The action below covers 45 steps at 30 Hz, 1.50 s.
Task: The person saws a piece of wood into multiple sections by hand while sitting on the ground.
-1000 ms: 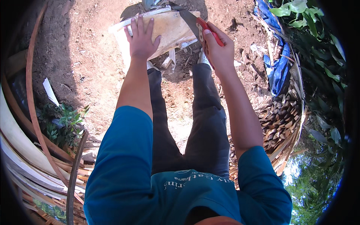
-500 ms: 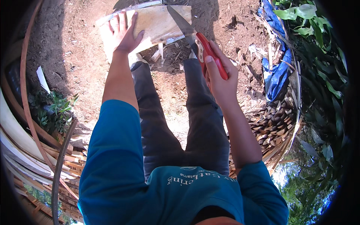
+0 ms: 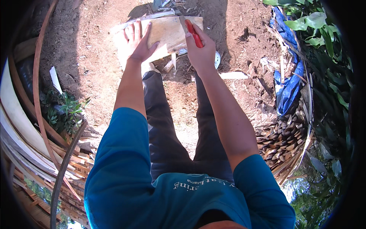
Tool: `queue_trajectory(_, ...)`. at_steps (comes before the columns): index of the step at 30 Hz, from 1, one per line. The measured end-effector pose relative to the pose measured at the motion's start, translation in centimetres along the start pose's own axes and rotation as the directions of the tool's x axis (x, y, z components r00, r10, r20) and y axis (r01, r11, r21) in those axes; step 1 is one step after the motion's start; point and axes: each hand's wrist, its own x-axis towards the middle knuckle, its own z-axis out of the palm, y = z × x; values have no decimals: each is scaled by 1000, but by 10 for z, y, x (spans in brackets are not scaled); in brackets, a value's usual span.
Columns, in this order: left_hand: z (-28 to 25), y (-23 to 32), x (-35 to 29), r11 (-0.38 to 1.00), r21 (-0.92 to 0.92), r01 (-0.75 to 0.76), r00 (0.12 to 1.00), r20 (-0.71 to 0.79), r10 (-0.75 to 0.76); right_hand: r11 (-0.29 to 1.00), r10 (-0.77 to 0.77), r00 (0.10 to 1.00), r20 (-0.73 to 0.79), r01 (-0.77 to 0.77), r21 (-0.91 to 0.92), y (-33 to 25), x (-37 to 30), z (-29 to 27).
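Note:
A pale, broad wooden board (image 3: 169, 34) lies ahead of my feet, propped off the dirt. My left hand (image 3: 140, 44) rests flat on its left part with the fingers spread. In my right hand (image 3: 201, 49) is the red handle of a hand saw (image 3: 194, 33), with the fingers wrapped round it. The saw is over the right part of the board. Only a short piece of its blade shows near the far edge; the rest is hidden or seen edge-on.
Wood scraps (image 3: 170, 64) lie under and before the board. To the right are a crumpled blue tarp (image 3: 288, 91), stacked split wood (image 3: 280, 139) and leafy plants (image 3: 314, 23). Long bent strips (image 3: 37, 76) and piled timber stand at the left, beside a small green plant (image 3: 68, 110).
My right hand has moved forward and left with the saw, turning the blade from a clear side view to nearly edge-on above the board. My left hand stays on the board.

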Motion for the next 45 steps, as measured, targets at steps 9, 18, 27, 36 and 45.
queue_trajectory(9, -18, 15, -38, 994, 97, 43, 989, 140, -56, 990, 126, 974, 188, -135, 35, 30, -13, -25)
queue_trajectory(18, -36, 17, -3, 982, 131, 135, 852, 491, -182, 985, 104, 968, 230, -69, -158, 50, -19, -41)
queue_trajectory(27, -70, 32, 30, 984, -11, 179, 908, 386, -161, 962, 192, 956, 222, -139, -234, 13, -22, -55)
queue_trajectory(36, -281, 82, -121, 811, -547, -207, 855, 302, 421, 990, 71, 962, 264, -99, 96, 26, 1, -40)
queue_trajectory(45, -373, 111, -182, 713, -682, -162, 836, 289, 466, 997, 81, 988, 132, -77, -31, -33, -79, -76)
